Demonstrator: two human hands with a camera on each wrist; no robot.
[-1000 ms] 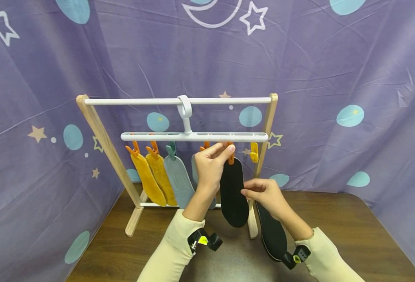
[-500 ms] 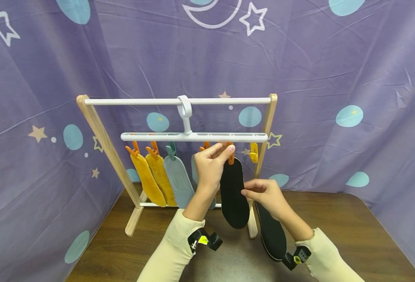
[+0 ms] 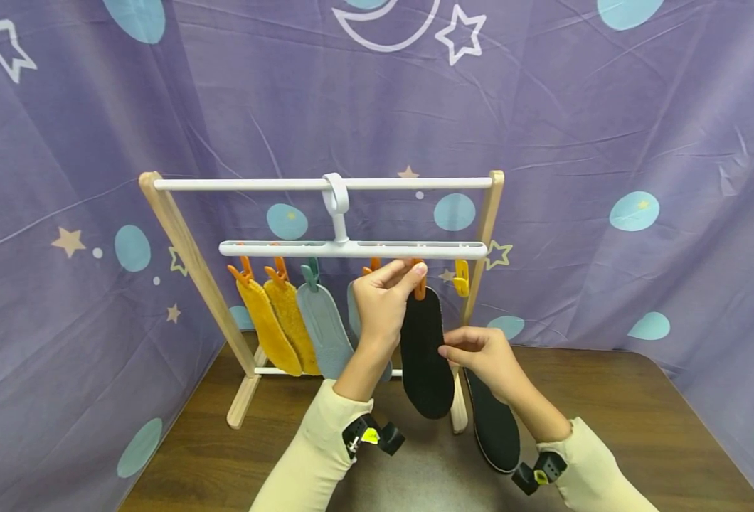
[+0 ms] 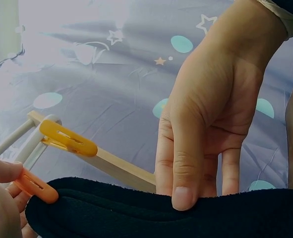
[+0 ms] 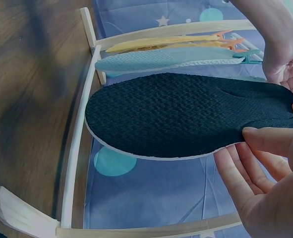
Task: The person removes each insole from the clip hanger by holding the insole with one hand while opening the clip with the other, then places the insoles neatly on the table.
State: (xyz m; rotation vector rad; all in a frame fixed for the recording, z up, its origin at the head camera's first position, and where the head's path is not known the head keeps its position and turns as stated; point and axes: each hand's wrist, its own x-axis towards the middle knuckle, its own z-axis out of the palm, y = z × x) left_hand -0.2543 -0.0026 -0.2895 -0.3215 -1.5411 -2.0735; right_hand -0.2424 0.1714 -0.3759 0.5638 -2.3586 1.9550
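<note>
A black insole (image 3: 425, 355) hangs below the white hanger bar (image 3: 351, 249), its top end in an orange clothespin (image 3: 420, 284). My left hand (image 3: 380, 302) pinches that clothespin between thumb and fingers. With thumb and fingertips, my right hand (image 3: 484, 355) pinches the insole's right edge; the right wrist view shows the thumb on its upper face and the fingers beneath. To the left hang two yellow insoles (image 3: 268, 327) in orange clothespins and a grey-blue insole (image 3: 324, 331) in a green one. Another grey-blue insole is mostly hidden behind my left hand.
A second black insole (image 3: 495, 423) lies on the wooden table (image 3: 601, 412), partly behind my right hand. A yellow clothespin (image 3: 461, 277) hangs at the bar's right end. The hanger hooks onto a rack (image 3: 242, 184) with wooden legs. A purple patterned curtain (image 3: 575, 128) stands behind.
The lower end of the black insole has shifted slightly down and right. Both hands keep their holds, and the left hand has hardly moved.
</note>
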